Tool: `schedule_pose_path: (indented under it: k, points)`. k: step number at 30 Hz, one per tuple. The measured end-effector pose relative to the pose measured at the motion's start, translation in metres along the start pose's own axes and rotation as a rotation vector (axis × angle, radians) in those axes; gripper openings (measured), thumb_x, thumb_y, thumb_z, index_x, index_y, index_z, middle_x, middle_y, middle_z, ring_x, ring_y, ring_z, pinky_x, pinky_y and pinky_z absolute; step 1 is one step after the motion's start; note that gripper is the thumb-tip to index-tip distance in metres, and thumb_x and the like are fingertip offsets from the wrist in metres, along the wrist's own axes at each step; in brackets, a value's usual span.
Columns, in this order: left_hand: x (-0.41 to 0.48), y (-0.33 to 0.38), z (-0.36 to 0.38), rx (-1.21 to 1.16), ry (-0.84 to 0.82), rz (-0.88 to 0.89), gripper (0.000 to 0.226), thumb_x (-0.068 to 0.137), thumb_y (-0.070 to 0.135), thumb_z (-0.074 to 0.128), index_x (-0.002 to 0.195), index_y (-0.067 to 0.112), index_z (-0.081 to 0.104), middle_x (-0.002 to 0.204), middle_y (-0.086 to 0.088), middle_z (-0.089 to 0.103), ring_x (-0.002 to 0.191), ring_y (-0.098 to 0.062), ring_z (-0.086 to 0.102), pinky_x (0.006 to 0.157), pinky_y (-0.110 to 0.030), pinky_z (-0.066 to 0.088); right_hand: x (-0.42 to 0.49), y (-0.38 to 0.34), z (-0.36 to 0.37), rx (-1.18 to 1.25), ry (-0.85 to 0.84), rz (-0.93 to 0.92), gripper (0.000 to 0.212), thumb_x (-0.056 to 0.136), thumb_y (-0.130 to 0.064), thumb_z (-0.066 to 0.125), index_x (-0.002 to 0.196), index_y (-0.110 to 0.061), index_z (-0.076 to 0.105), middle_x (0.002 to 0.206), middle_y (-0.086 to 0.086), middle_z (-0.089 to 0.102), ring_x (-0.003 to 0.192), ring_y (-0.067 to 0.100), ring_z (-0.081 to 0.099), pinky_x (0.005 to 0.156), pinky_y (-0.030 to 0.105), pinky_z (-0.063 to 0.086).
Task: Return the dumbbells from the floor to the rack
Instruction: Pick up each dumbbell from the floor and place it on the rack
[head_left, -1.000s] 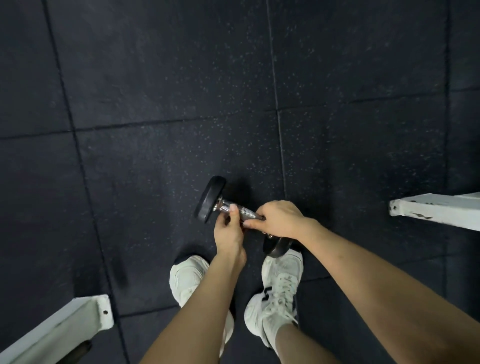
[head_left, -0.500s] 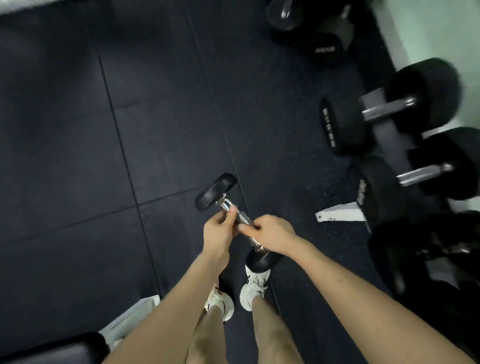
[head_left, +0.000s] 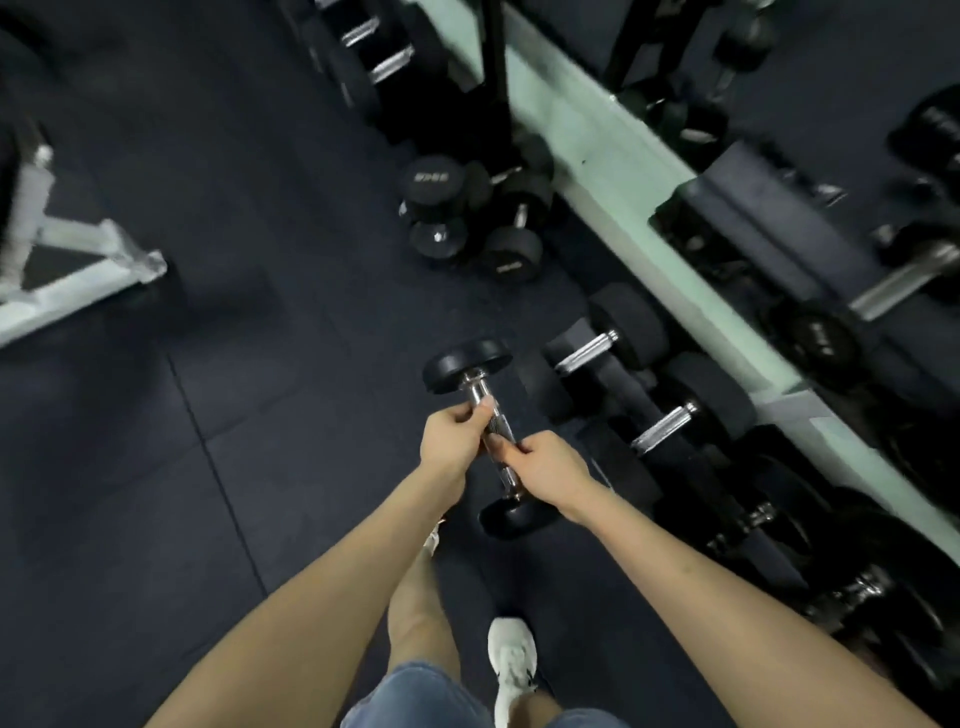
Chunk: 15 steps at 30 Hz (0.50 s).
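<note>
Dumbbell (head_left: 469, 365) gripped by left hand (head_left: 451, 442), right hand (head_left: 551, 469); rack (head_left: 618, 400) edge right, floor (head_left: 208, 467) left.

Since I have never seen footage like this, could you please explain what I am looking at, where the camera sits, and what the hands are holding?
There is no machine here. A person wears one wide-angle camera on the head, looking forward and down along their own arms. The left hand and the right hand both grip the metal handle of a small black dumbbell, held above the dark rubber floor. On the right, bigger dumbbells are stored in a row. Ahead, a few more dumbbells stand clustered on the floor. At the left is a white metal frame, and at the bottom is the person's white shoe.
</note>
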<state>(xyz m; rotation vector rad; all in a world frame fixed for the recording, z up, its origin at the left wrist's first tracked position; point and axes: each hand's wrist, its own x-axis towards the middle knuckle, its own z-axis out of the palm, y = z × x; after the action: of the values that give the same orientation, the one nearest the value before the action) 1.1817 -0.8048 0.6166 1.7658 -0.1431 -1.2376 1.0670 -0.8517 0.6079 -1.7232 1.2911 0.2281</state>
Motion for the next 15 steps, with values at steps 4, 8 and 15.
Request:
schedule_pose_path:
  k: [4,8,15]
  points:
    - [0.033,0.050,0.029,0.098,-0.128,0.046,0.020,0.088,0.030,0.062,0.075,0.016,0.068,0.077,-0.006,0.070,0.073,-0.020,0.066,0.077,-0.034,0.058,0.022,-0.013,-0.041,0.109,0.092,0.064,0.062,0.086,-0.066,0.045,0.059,-0.010,0.055,0.054,-0.002,0.053,0.053,0.015,0.052,0.055,0.031,0.038]
    - [0.070,0.098,0.060,0.215,-0.257,0.056,0.021,0.087,0.031,0.063,0.074,0.016,0.068,0.081,-0.010,0.071,0.080,-0.025,0.067,0.082,-0.042,0.058,0.047,-0.027,-0.081,0.170,0.198,0.142,0.059,0.087,-0.064,0.045,0.053,-0.016,0.041,0.048,-0.006,0.043,0.044,0.011,0.041,0.048,0.027,0.033]
    - [0.121,0.176,0.149,0.472,-0.464,0.171,0.017,0.086,0.036,0.063,0.073,0.026,0.066,0.086,-0.005,0.073,0.088,-0.025,0.070,0.088,-0.045,0.055,0.084,-0.028,-0.162,0.339,0.437,0.237,0.060,0.090,-0.056,0.047,0.048,-0.015,0.041,0.047,-0.002,0.044,0.046,0.014,0.044,0.049,0.029,0.032]
